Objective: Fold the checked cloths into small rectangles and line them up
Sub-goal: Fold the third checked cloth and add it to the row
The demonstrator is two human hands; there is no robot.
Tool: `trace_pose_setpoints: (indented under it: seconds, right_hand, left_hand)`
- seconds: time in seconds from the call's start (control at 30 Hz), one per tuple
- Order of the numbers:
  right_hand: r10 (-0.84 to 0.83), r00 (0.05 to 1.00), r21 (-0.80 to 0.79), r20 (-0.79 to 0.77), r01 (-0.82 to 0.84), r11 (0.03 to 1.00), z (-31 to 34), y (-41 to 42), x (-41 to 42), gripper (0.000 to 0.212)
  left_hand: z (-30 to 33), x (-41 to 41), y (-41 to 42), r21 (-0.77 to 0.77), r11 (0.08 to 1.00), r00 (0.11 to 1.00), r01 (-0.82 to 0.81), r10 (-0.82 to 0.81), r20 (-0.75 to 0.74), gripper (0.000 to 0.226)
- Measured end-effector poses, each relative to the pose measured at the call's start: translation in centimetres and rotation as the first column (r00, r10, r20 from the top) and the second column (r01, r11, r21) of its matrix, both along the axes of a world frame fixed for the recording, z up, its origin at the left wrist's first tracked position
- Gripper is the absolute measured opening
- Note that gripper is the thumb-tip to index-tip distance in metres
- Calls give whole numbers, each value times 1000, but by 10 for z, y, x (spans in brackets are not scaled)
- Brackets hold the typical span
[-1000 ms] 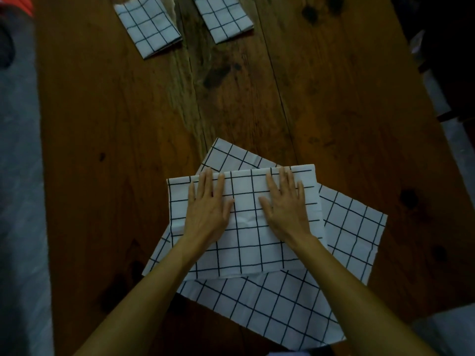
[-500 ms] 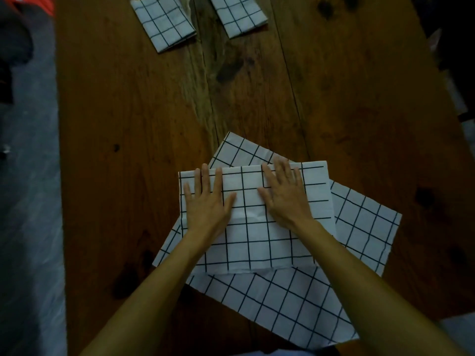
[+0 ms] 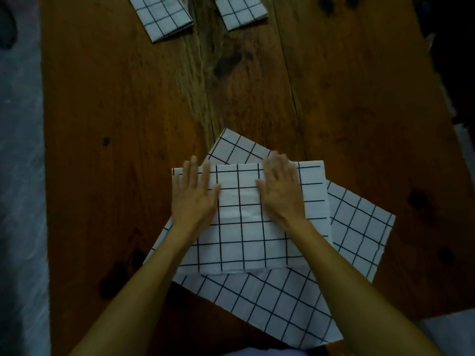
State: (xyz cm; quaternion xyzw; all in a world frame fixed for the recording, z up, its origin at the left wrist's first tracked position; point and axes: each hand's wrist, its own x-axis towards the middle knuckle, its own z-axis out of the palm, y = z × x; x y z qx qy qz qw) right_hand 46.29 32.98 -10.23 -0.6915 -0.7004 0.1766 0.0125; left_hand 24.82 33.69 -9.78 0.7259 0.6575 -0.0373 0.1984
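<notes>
**Both hands flat on the half-folded cloth**

From the head cam I see my left hand (image 3: 195, 199) lying palm-down on the left part of the folded checked cloth (image 3: 246, 240). Fingers straight, slightly spread, tips reaching the cloth's far edge. Not pinching anything.

My right hand (image 3: 281, 194) is flat on the same cloth, to the right of centre. Fingers straight and close together, tips at or just over the far edge. They're motion-blurred, so I cannot tell whether they curl over that edge.

The folded checked cloth sits near the front middle of the wooden table (image 3: 334, 98), edges roughly square to me. It lies on top of an unfolded checked cloth (image 3: 282, 304), which is turned at an angle; its corners stick out on the far side, the right and the near side.

At the far edge of the table are two small folded cloths, side by side but apart: the left small rectangle (image 3: 162, 16) and the right small rectangle (image 3: 240, 11). Both are cut off by the top of the frame.

Grey floor (image 3: 20, 201) along the left of the table.
</notes>
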Motion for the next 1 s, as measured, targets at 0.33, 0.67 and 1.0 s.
trace_pose_setpoints:
  seconds: [0.33,0.67,1.0]
  right_hand:
    - [130,990,104,-49,-124,987,16,-4,-24,55]
    - [-105,994,18,26,104,994,-1,-19,36,59]
    - [180,977,50,-119,-175,983,1,1,-39,56]
  left_hand:
    - [10,32,-3,162,980,993,116,-117,-6,59]
    - [-1,-26,-14,53,995,991,-84,89,-100,63]
    - [-1,45,-1,49,988,988,148,-150,39,61]
